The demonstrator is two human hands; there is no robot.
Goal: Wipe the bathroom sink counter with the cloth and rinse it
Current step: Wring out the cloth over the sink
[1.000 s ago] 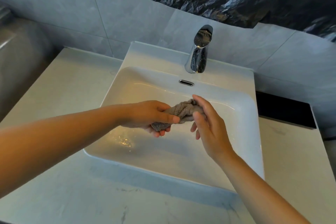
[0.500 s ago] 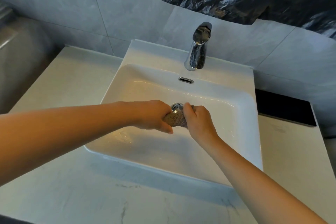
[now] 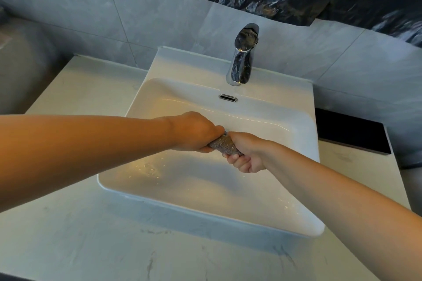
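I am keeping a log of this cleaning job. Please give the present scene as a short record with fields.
cloth: grey cloth, twisted into a tight roll over the basin
left hand: left hand closed on one end
right hand: right hand closed on the other end
sink: white sink, water drops inside
faucet: chrome faucet, no water running
counter: pale marble counter

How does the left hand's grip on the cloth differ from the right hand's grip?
The left hand shows its back to the camera, knuckles up, while the right hand is turned so its curled fingers face the camera. The left hand grips the cloth's upper-left end; the right hand grips its lower-right end. Both are closed tightly on the twisted cloth, above the sink basin.
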